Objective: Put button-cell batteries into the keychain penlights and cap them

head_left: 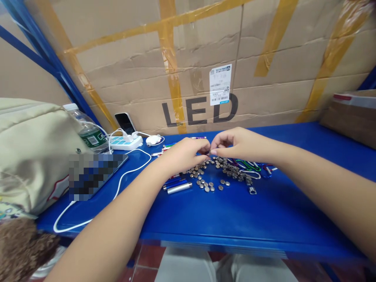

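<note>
My left hand [192, 152] and my right hand [232, 144] meet fingertip to fingertip above the blue table [182, 219]. Both are closed in a pinch; whatever small thing lies between the fingers is too hidden to name. Below them lie several loose, silver, coin-like discs [207, 186] resembling button cells. A heap of small dark metal parts [233, 170] sits under my right hand, with a square metal piece [252, 190] at its near end. Beside my left forearm rest a silver tube [179, 188] and blue tubes [175, 182]. Coloured carabiners [249, 166] lie partly beneath my right wrist.
A large taped cardboard box [132, 78] walls off the back. To the left are a beige bag [35, 145], a bottle [91, 133], a power strip [125, 143], a phone [125, 123], a blurred-out device [98, 176] and a white cable [120, 182]. Another box [352, 117] stands right.
</note>
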Motion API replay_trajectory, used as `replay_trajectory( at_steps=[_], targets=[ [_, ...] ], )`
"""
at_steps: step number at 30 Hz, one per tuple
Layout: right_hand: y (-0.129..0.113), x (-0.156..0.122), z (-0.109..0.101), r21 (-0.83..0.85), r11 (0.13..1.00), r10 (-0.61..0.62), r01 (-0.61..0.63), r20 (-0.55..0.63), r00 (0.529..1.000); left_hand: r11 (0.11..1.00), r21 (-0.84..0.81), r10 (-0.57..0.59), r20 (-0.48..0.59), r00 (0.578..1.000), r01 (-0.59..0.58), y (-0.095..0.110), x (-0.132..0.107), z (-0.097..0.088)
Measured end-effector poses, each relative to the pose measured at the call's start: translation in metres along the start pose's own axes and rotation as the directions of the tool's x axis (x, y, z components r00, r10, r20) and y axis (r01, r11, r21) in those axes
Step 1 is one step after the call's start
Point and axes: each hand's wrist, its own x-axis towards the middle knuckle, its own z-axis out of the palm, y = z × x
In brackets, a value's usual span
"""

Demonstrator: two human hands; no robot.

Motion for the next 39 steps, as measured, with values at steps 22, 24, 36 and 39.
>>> replay_trajectory(
  at_steps=[22, 24, 36, 39],
  targets=[
    [0.001, -0.012, -0.022, -0.32, 0.944, 0.189, -0.078, 0.334, 0.923, 0.996, -0.076, -0.049, 0.004, 0.999, 0.049, -0.004, 0.0, 0.0],
    [0.002, -0.013, -0.022, -0.379, 0.922, 0.222, -0.073, 0.366, 0.904, 0.996, -0.069, -0.05, 0.007, 0.999, 0.05, -0.003, 0.0, 0.0],
    [0.001, -0.011, -0.009, -0.378, 0.926, 0.149, 0.014, 0.398, 0.905, 0.996, -0.084, -0.029, -0.022, 0.999, 0.027, 0.001, -0.002, -0.001],
    [0.001, -0.01, -0.012, -0.342, 0.94, 0.127, -0.012, 0.318, 0.94, 0.997, -0.076, -0.025, -0.02, 0.999, 0.023, 0.0, -0.001, 0.0]
  ],
)
